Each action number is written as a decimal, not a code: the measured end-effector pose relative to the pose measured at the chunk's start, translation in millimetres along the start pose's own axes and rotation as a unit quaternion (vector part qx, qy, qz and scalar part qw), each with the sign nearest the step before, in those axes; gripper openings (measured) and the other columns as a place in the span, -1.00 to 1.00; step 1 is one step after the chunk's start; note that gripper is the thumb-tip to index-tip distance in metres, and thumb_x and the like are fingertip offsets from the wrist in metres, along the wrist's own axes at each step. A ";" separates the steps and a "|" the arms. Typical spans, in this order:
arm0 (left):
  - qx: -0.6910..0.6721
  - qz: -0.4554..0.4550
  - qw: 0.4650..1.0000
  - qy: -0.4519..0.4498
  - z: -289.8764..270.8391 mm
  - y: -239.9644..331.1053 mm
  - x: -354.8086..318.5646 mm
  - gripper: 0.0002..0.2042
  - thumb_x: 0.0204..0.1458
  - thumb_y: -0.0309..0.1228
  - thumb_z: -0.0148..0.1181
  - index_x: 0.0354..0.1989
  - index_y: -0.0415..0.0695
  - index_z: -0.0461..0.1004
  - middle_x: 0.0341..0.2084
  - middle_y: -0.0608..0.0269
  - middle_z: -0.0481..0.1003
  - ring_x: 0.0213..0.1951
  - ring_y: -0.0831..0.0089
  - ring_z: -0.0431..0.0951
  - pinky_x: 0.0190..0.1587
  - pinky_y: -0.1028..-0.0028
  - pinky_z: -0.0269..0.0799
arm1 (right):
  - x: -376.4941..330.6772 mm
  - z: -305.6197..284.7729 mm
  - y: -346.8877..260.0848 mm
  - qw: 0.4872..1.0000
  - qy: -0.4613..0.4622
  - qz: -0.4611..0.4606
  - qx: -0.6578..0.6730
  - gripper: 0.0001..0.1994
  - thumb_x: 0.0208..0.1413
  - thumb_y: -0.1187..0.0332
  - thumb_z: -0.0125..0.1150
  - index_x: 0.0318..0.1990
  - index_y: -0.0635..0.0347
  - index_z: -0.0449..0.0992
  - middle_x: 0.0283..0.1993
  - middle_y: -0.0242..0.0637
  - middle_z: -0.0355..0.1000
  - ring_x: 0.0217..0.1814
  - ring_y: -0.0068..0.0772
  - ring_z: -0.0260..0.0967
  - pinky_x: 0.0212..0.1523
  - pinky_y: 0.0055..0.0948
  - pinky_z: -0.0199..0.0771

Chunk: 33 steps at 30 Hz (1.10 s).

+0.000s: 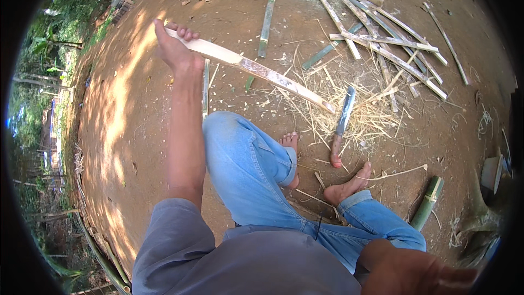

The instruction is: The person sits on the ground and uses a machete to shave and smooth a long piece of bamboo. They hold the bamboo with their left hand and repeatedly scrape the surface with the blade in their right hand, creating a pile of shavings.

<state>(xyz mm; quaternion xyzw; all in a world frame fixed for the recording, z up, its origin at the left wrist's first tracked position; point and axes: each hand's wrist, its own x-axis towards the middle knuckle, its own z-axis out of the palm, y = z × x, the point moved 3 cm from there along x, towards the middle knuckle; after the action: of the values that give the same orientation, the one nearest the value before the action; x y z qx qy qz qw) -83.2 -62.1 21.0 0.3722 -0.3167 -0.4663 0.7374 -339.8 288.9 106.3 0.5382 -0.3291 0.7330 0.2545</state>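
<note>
My left hand is raised at the upper left, its fingers wrapped round one end of a split bamboo strip. The strip slants down to the right over the ground; its held end is pale and scraped, its middle mottled brown. Below its far tip lies a knife with a broad dark blade and a wooden handle, on a heap of bamboo shavings. My right hand is low at the right beside my knee, partly cut off by the frame edge; its fingers cannot be made out.
Several bamboo strips lie piled at the upper right. Short green bamboo pieces are on the dirt ahead, with a thicker bamboo length near my right knee. My bare feet flank the knife handle. Greenery borders the left.
</note>
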 end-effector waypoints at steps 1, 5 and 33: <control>-0.008 -0.005 1.000 -0.009 12.5 2.5 1.7 -0.61 0.25 0.01 -0.03 -0.44 -0.05 0.21 -0.66 0.41 0.15 -0.61 0.57 0.15 -0.50 0.48 0.21 | -7.5 -17.8 34.4 0.979 -0.110 0.130 -0.110 -0.55 0.37 0.19 -0.29 0.20 0.31 0.33 0.16 -0.08 0.32 0.34 -0.20 0.11 0.46 -0.03 -0.14; -0.001 0.006 1.000 0.003 -1.4 10.1 1.9 -0.61 0.27 0.00 -0.08 -0.44 -0.05 0.22 -0.67 0.39 0.14 -0.62 0.55 0.15 -0.49 0.47 0.21 | -152.3 -63.4 170.0 0.676 -0.292 0.606 -0.301 -0.58 0.33 0.12 -0.03 -0.07 0.32 0.60 -0.12 -0.12 0.60 0.10 -0.28 0.47 0.20 -0.23 0.30; -0.088 -0.054 0.978 -0.182 44.3 38.7 -54.4 -0.80 0.14 -0.29 -0.09 -0.47 -0.08 0.17 -0.56 0.30 0.15 -0.47 0.42 0.14 -0.28 0.36 0.16 | -304.6 -27.1 136.5 0.574 -0.229 0.773 -0.144 -0.70 0.09 0.21 0.15 -0.25 0.34 0.41 -0.59 -0.22 0.37 -0.63 -0.42 0.38 -0.65 -0.33 0.32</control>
<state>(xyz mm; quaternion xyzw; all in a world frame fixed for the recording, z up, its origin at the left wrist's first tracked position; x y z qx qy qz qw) -121.6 -11.9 70.3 0.2315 -0.3823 -0.5916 0.6710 -367.2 214.3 -219.0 0.1862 -0.7685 0.4469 -0.4184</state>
